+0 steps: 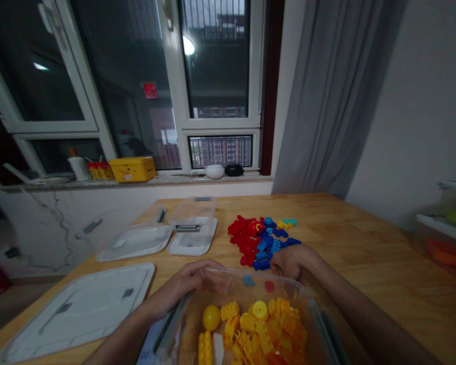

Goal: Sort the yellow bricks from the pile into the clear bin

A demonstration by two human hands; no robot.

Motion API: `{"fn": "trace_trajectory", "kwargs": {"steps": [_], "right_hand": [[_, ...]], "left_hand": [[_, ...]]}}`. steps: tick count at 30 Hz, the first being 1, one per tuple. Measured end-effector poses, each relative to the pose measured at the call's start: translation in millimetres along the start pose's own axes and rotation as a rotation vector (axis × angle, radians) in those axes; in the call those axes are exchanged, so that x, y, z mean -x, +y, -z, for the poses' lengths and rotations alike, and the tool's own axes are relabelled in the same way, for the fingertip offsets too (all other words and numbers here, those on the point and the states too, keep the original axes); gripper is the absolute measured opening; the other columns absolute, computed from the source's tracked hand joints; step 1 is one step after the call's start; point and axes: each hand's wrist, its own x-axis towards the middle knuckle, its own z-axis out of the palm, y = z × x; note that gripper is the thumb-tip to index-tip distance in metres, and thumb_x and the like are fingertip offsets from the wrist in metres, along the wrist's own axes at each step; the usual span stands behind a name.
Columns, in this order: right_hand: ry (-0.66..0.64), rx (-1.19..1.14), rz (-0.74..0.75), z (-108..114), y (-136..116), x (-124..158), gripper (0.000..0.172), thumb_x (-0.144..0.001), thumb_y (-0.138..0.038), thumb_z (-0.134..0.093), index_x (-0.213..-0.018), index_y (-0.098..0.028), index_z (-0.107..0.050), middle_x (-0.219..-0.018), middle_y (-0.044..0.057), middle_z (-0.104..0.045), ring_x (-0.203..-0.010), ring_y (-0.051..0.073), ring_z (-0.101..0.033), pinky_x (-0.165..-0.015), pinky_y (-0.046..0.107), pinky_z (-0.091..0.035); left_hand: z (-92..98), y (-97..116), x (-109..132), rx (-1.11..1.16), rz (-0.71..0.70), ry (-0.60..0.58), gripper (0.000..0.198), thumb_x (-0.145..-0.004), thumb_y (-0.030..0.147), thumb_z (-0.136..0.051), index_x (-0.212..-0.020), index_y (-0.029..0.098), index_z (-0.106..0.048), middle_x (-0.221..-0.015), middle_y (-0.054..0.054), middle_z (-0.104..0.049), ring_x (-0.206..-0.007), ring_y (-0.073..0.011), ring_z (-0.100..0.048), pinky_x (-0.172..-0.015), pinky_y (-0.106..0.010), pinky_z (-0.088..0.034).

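Observation:
A clear plastic box (190, 309) stands close in front of me. Inside lie many yellow building blocks (264, 334) and a yellow ball (212, 318). My left hand (201, 274) is closed over the box's far left rim, its fingers partly seen through the wall. Beyond the far right corner, my right hand (293, 261) is curled at the near edge of the blue building blocks (268, 248); its fingertips are hidden, so what it holds does not show. Red building blocks (245, 235) are heaped left of the blue ones.
White lids (83, 309) lie on the wooden table (349, 243) to the left. Further back are two clear boxes, one a small clear box (193, 213). A few yellow and teal blocks (287, 223) sit behind the blue ones. Stacked containers (446, 238) stand at far right.

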Motion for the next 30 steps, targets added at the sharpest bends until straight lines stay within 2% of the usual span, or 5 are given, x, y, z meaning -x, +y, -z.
{"fn": "trace_trajectory", "kwargs": {"steps": [6,10,18,24,30], "right_hand": [[-0.002,-0.043,0.004,3.6,4.3,8.2,0.037,-0.053,-0.02,-0.078,-0.089,-0.017,-0.067,-0.075,0.001,-0.07,-0.069,0.022,-0.072,-0.058,0.027,-0.054],[0.071,-0.125,0.074,9.4,13.1,21.9,0.046,-0.053,-0.021,-0.075,-0.098,-0.017,-0.065,-0.082,0.001,-0.071,-0.067,0.017,-0.069,-0.055,0.023,-0.053],[0.209,-0.183,0.214,18.8,29.1,42.3,0.038,-0.06,-0.029,-0.076,-0.096,-0.017,-0.073,-0.088,0.002,-0.072,-0.066,0.015,-0.067,-0.054,0.021,-0.048],[0.412,-0.202,0.323,26.3,29.0,72.5,0.033,-0.068,-0.02,-0.067,-0.1,-0.017,-0.074,-0.083,0.002,-0.073,-0.075,0.016,-0.066,-0.06,0.022,-0.046],[0.401,-0.342,0.441,27.8,19.6,98.3,0.028,-0.071,-0.023,-0.071,-0.098,-0.016,-0.071,-0.089,0.002,-0.073,-0.081,0.016,-0.067,-0.069,0.023,-0.05]], "left_hand": [[-1.7,4.3,0.8,-0.011,0.011,0.001,0.038,-0.081,0.023,-0.056,-0.115,0.021,-0.073,-0.116,-0.005,-0.075,-0.111,-0.0291,-0.064,-0.102,-0.038,-0.042],[-2.7,7.0,1.5,0.003,0.005,0.003,0.042,-0.076,0.017,-0.055,-0.114,0.021,-0.073,-0.117,-0.004,-0.074,-0.114,-0.0294,-0.062,-0.103,-0.038,-0.041],[-1.5,6.7,0.6,0.034,0.004,-0.025,0.041,-0.078,0.018,-0.056,-0.115,0.021,-0.073,-0.116,-0.005,-0.074,-0.114,-0.0298,-0.062,-0.102,-0.038,-0.042],[-3.1,5.3,0.6,0.01,-0.001,-0.004,0.035,-0.085,0.026,-0.057,-0.115,0.021,-0.073,-0.117,-0.005,-0.074,-0.111,-0.029,-0.063,-0.101,-0.038,-0.042],[-4.2,4.4,0.9,0.052,-0.01,-0.018,0.039,-0.081,0.017,-0.055,-0.115,0.021,-0.073,-0.116,-0.005,-0.075,-0.113,-0.0285,-0.064,-0.103,-0.037,-0.041]]}}
